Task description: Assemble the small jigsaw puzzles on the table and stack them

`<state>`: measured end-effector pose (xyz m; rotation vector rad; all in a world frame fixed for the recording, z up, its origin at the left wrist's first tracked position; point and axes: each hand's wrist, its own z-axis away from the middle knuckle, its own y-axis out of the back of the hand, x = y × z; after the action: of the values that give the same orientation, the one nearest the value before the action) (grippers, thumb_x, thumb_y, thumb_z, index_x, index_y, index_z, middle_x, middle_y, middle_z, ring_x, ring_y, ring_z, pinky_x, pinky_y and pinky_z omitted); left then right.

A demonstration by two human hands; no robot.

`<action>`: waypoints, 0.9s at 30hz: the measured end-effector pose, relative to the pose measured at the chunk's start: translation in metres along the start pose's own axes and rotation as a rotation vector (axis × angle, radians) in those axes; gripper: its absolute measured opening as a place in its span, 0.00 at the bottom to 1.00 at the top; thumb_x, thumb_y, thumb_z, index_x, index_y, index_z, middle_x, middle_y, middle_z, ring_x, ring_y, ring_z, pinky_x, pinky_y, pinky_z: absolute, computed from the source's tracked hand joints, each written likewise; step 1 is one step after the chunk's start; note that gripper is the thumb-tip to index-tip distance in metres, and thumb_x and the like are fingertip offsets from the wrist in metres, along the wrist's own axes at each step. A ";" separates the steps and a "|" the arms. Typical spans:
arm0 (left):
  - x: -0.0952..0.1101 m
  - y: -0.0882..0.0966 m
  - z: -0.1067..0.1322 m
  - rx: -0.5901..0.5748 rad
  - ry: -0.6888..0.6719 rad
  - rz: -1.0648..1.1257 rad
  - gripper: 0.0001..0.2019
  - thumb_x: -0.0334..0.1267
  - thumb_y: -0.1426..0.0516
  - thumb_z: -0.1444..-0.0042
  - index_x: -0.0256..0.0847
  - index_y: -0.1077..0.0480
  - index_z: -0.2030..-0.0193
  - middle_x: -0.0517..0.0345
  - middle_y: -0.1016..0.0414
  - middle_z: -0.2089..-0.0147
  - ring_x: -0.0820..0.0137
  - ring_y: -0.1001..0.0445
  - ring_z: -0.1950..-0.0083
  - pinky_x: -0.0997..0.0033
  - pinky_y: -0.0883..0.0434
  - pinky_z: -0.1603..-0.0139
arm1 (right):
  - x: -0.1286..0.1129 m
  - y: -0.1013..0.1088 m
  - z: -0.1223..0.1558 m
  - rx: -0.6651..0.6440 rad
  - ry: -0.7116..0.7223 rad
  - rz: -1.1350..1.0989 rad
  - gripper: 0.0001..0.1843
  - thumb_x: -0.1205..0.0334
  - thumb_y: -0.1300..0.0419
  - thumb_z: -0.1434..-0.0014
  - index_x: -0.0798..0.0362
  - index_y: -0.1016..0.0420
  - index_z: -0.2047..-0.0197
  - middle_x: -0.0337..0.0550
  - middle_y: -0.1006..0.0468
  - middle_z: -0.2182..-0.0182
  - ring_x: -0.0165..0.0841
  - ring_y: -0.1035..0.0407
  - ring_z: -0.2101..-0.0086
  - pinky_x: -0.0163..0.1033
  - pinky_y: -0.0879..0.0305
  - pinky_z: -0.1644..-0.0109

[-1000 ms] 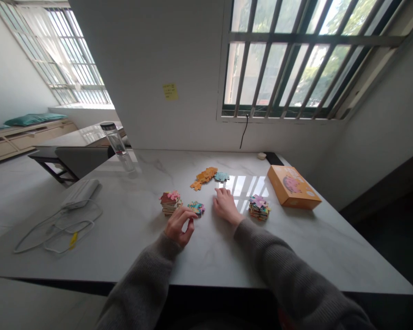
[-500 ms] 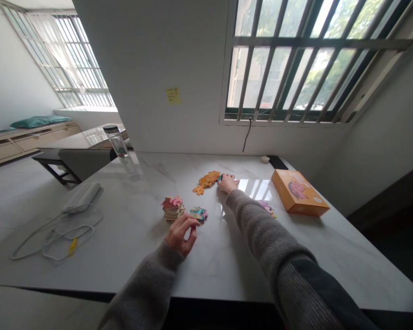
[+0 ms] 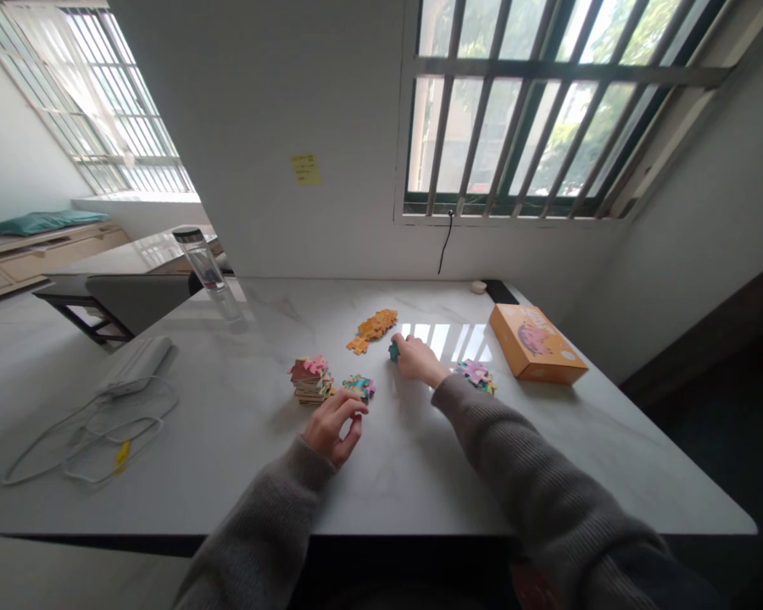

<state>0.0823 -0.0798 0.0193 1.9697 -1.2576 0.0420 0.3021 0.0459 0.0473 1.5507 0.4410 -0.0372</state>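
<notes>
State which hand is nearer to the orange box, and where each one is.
Right. The right hand is to the left of the orange box; the left hand is farther left and closer to the near edge of the table.

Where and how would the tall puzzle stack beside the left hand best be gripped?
Probably low on the sides of the puzzle stack, squeezing opposite edges, with the left hand coming from the near right, where it is. The stack is flat pieces piled one on another, so pinching the top would likely lift only the pink piece.
</notes>
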 end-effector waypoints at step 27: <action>-0.005 -0.040 -0.035 -0.276 0.155 0.322 0.18 0.47 0.39 0.44 0.42 0.36 0.51 0.49 0.29 0.46 0.60 0.28 0.49 0.59 0.29 0.50 | 0.013 -0.016 0.107 0.274 0.575 -0.701 0.15 0.76 0.39 0.45 0.48 0.30 0.58 0.47 0.36 0.50 0.40 0.35 0.46 0.49 0.35 0.41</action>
<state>0.1241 -0.0459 0.0177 1.4890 -1.3855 0.1692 0.3357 -0.0554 0.0237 1.5899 1.4726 -0.2018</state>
